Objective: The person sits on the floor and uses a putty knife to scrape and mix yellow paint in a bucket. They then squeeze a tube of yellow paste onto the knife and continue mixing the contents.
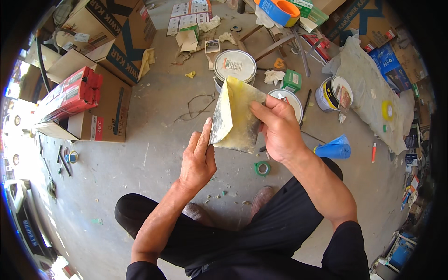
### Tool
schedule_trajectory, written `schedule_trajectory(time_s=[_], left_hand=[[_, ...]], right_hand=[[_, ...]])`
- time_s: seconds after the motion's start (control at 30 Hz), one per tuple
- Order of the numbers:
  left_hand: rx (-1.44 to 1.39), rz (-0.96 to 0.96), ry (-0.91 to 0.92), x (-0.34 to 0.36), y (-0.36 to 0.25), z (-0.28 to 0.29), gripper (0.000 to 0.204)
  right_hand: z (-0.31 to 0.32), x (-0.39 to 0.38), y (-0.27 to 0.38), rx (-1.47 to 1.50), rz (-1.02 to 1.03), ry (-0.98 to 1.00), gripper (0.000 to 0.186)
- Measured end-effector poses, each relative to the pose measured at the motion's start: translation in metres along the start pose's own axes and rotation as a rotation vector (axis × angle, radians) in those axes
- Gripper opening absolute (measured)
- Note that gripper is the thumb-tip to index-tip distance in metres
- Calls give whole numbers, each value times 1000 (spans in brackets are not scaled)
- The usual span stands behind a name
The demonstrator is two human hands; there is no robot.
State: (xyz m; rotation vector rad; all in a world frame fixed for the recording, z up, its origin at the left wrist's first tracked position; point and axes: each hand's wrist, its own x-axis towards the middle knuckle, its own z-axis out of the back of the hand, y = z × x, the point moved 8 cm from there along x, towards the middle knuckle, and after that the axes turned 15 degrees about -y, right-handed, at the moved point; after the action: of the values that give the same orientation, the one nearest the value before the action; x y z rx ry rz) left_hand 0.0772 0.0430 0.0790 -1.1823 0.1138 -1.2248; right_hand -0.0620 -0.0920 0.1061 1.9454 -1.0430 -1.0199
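My right hand (279,130) grips a wide flat scraper blade (234,116) smeared with yellowish-white paste, held tilted in front of me. My left hand (198,158) has its fingers straight, with the fingertips pressed against the blade's left edge. Just beyond the blade stand two closed round tins with white lids, a larger tin (234,66) and a smaller tin (289,99) partly hidden by my right hand. I am crouching, with my dark trousers and shoes at the bottom of the view.
Cardboard boxes (100,109) stand at the left, one bearing a red pack (70,93). A black-and-yellow tin (333,93), a blue folded bag (334,149), a green tape roll (262,168), loose wire (196,108), a green box (292,80) and a white sack (373,100) lie about the concrete floor.
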Motion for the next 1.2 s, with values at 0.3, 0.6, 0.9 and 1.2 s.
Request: schedule_trajectory(time_s=[0.3,0.6,0.9,1.2], left_hand=[[307,-102,-158,7,3,17,72],[33,271,-47,20,48,28,33],[-752,920,433,-8,21,-9,53],[-774,977,382,-16,26,-9,52]], right_hand=[[-9,-14,14,62,76,136,33],[9,-1,73,-430,729,-1,18],[-27,-33,86,-754,1264,172,23],[-42,-31,74,-922,1216,403,26]])
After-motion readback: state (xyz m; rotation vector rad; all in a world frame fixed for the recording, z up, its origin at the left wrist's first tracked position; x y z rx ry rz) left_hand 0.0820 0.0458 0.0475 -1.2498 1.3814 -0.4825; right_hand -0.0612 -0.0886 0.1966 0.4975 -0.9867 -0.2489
